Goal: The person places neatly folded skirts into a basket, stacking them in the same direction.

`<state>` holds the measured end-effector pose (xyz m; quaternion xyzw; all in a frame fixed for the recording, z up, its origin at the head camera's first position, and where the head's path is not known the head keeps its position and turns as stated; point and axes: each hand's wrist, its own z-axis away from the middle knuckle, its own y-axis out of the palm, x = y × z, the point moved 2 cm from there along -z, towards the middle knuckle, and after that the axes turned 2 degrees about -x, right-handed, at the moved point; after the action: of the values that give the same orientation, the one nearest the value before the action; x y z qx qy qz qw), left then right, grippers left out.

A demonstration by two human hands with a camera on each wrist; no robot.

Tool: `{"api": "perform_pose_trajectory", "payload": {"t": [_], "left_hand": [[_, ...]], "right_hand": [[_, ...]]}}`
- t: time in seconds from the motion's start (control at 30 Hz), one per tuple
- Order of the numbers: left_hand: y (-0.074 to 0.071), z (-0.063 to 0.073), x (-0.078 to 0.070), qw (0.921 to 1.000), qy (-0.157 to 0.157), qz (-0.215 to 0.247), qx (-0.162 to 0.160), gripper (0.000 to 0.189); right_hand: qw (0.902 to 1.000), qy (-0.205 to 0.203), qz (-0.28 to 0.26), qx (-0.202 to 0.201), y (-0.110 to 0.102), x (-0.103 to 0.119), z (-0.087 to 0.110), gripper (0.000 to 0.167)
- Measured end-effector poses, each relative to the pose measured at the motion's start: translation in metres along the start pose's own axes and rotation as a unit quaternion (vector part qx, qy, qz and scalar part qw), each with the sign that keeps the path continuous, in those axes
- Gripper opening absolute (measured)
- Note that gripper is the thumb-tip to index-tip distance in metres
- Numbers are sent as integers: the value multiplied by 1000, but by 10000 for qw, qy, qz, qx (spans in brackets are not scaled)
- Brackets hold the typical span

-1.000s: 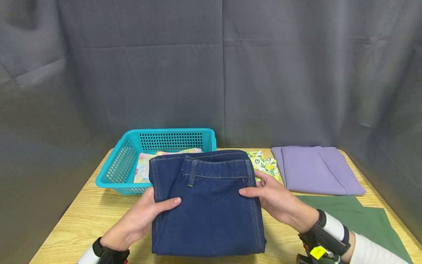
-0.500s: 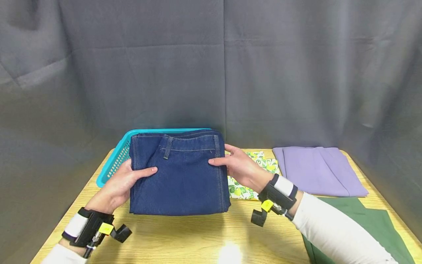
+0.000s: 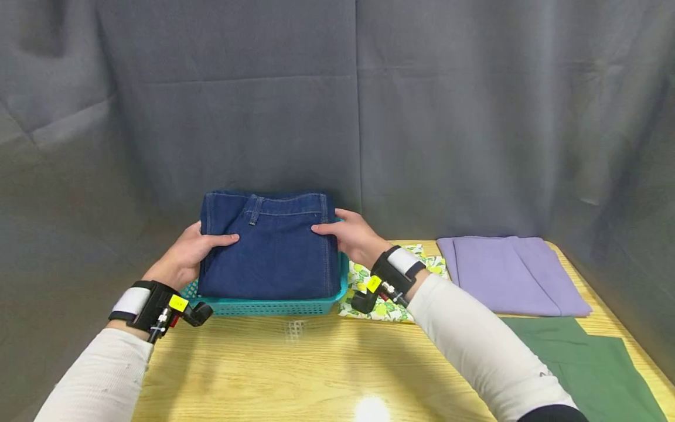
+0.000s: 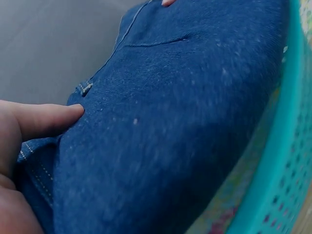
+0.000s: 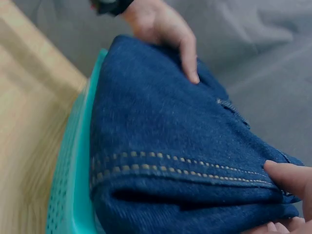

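A folded pair of dark blue jeans (image 3: pixel 271 252) is held at both sides over the teal basket (image 3: pixel 274 308), waistband on the far side. My left hand (image 3: pixel 187 252) grips the left edge, thumb on top and fingers hidden beneath. On the right edge my right hand (image 3: pixel 355 234) pinches the folded layers, thumb above, as the right wrist view also shows. The near lower edge of the jeans (image 5: pixel 141 122) lies just inside the basket rim (image 5: pixel 78 200). Patterned cloth shows under the jeans (image 4: pixel 170 112) in the left wrist view.
Lemon-print cloth (image 3: pixel 379 310) lies right of the basket, partly behind my right wrist. Folded lavender cloth (image 3: pixel 511 275) sits at the back right, and green cloth (image 3: pixel 596 363) lies in front of it. A grey curtain (image 3: pixel 369 117) hangs behind the wooden table (image 3: pixel 274 375).
Both hands have carried the jeans forward and to the left, from the near middle of the table to over the basket. The patterned cloth in the basket is now covered in the head view.
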<state>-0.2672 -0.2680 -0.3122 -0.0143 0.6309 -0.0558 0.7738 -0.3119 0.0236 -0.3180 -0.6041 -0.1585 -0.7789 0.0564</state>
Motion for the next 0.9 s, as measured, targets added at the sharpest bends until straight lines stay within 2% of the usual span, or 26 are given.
{"api": "perform_pose_trajectory", "payload": {"t": [0.23, 0.4, 0.53, 0.67, 0.77, 0.8, 0.9], "left_hand": [[-8, -20, 15, 9986, -435, -183, -234, 78], [-8, -26, 26, 9980, -433, -320, -342, 70], [-9, -29, 32, 9971, -494, -447, -380, 67], [-9, -32, 38, 9942, -544, -812, -442, 73], [-8, -33, 43, 9916, -550, -1089, -425, 77], [-8, -33, 44, 9905, -565, -1182, -412, 78], [-9, -32, 49, 9888, -633, -1301, -369, 80]], "right_hand": [[9994, 147, 225, -199, 6, -17, -23, 74], [9970, 329, 532, -452, 8, -27, -30, 81], [9913, 324, 1134, -583, 12, -29, -28, 79], [9759, 168, 2036, -762, 18, -28, -26, 73], [9605, 92, 2625, -916, 23, -28, -27, 59], [9547, 65, 2813, -972, 26, -29, -27, 50], [9398, 99, 3264, -1012, 32, -30, -30, 7]]}}
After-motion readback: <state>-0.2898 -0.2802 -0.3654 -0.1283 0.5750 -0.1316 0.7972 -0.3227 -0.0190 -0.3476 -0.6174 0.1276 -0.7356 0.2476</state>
